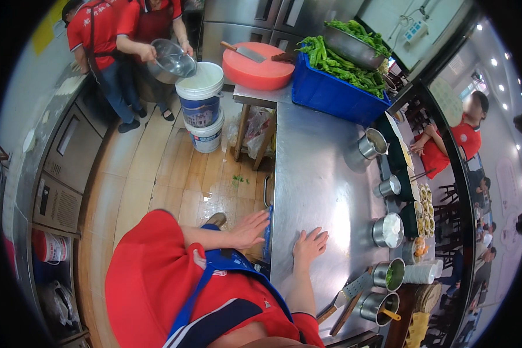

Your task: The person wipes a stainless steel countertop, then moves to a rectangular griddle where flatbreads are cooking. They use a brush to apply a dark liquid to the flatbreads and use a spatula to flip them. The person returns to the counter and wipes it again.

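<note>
My left hand (248, 229) is held out with its fingers loosely apart, just short of the near edge of the stainless steel counter (306, 174). Beside its fingertips a strip of blue material (268, 235) runs along that edge. Over the bare steel my right hand (311, 247) is spread palm down and holds nothing; whether it touches the surface I cannot tell. Nearest to it are a perforated metal turner (352, 289) with a wooden handle and a second wooden-handled tool (346, 313). A steel pot of white paste (389, 230) stands farther right.
Several steel pots line the counter's far side, one with greens (391, 276). A blue crate (339, 87) of green peppers and a red chopping block (254, 69) bearing a cleaver (248, 53) stand ahead. A co-worker tips a steel basin (174, 58) at a stacked bucket (200, 98).
</note>
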Action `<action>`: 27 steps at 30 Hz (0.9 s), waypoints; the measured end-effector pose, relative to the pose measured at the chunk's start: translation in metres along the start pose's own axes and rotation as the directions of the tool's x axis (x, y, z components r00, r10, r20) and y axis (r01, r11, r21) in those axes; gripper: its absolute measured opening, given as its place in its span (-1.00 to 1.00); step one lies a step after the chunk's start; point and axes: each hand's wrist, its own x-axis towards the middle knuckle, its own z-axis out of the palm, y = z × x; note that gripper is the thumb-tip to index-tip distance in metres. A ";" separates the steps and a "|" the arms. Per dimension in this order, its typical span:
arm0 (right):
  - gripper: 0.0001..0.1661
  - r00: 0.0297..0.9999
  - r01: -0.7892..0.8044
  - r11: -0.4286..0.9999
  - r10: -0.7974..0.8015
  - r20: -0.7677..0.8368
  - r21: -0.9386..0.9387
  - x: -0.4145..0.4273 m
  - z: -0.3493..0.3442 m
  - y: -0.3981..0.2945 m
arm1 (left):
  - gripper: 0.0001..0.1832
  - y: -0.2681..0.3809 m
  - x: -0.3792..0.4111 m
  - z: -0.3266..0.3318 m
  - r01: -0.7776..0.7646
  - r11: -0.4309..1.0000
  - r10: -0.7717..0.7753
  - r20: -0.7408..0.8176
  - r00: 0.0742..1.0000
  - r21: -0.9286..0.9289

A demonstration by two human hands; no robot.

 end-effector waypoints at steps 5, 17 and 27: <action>-0.31 0.999 -0.017 0.998 0.019 -0.026 0.052 0.006 -0.001 -0.002 | -0.25 -0.013 0.064 0.004 -0.286 0.957 0.276 0.150 0.949 0.052; -0.29 0.995 -0.084 0.996 0.085 0.059 -0.022 0.013 -0.018 -0.020 | -0.19 -0.175 0.172 -0.047 -0.018 0.978 0.002 0.072 0.997 0.210; -0.22 0.978 -0.125 0.984 0.144 0.154 -0.123 0.020 -0.016 -0.025 | -0.19 -0.170 0.247 -0.067 -0.075 0.993 0.066 0.096 0.993 0.092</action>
